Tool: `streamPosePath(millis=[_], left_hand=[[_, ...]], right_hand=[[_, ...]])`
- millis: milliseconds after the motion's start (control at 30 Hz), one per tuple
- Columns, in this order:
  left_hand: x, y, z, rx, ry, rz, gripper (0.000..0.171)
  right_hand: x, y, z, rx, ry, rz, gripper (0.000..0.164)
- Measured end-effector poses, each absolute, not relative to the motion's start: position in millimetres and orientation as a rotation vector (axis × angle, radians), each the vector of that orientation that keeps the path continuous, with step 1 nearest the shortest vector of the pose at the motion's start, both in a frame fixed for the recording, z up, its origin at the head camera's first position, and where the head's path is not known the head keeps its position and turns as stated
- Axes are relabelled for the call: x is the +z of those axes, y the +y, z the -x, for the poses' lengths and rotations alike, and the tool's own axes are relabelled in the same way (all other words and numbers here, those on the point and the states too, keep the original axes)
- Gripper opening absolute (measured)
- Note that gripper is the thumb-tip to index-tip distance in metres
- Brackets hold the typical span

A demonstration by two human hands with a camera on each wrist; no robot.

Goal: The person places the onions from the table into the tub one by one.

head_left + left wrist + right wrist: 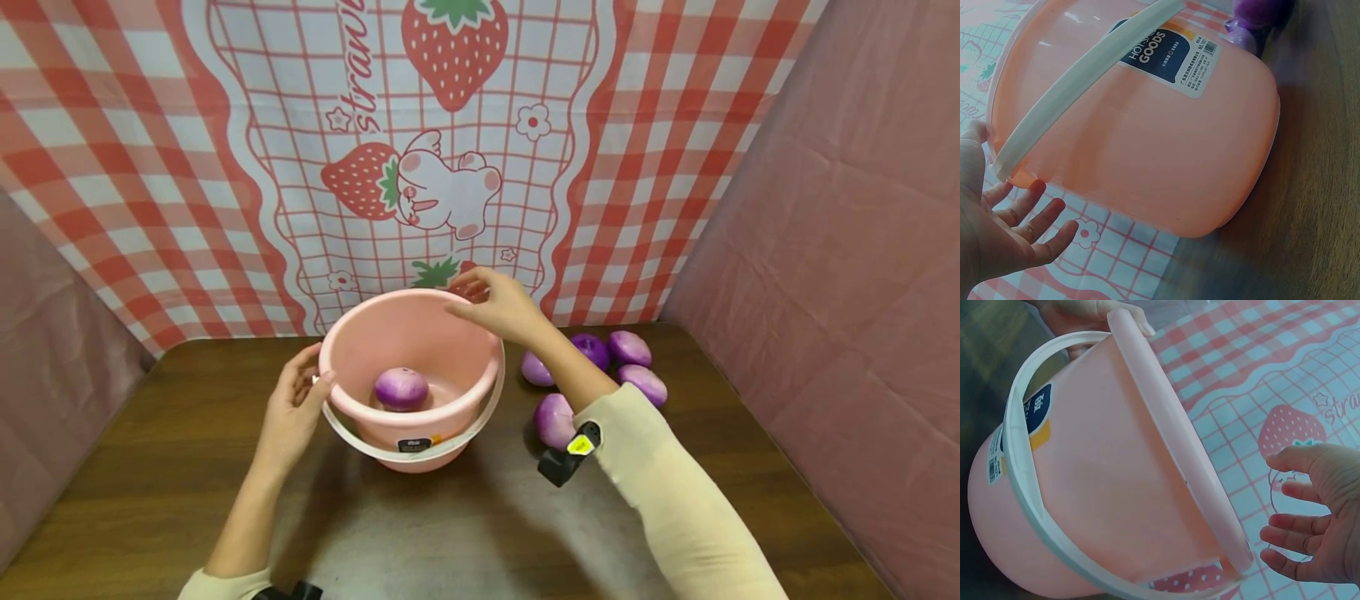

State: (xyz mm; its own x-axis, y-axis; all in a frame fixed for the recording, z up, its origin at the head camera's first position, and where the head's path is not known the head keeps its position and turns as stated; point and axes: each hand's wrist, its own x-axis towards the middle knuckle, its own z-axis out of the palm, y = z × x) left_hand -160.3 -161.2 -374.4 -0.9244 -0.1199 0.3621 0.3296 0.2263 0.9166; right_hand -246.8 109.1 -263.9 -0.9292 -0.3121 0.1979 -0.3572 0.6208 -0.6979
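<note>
A pink bucket (pixel 416 425) with a white handle (pixel 1079 87) stands on the table, its handle hanging down at the front. Inside it lies one purple onion (pixel 402 389). My left hand (pixel 296 408) grips the left side of the rim, thumb over the edge and fingers outside, below it. In the left wrist view those fingers (pixel 1035 215) are spread under the handle's end. Over the far right of the rim is my right hand (pixel 498 308). The right wrist view shows the right hand (pixel 1322 519) apart from the rim, fingers loosely extended and holding nothing.
Several purple onions (pixel 630 348) lie on the wooden table (pixel 150 467) to the right of the bucket, partly behind the right forearm. A red checked strawberry cloth (pixel 555 183) hangs behind the table. Pink cloth (pixel 817 275) hangs on both sides.
</note>
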Motion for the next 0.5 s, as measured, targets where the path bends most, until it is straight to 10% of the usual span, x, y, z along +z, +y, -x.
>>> streamPosePath(millis=[500], left_hand=[[-375.3,-161.6,161.3,-1.754,-2.161,0.182,0.045]], right_hand=[[-266.3,132.3,246.7,1.163,-2.814,-0.461,0.046]])
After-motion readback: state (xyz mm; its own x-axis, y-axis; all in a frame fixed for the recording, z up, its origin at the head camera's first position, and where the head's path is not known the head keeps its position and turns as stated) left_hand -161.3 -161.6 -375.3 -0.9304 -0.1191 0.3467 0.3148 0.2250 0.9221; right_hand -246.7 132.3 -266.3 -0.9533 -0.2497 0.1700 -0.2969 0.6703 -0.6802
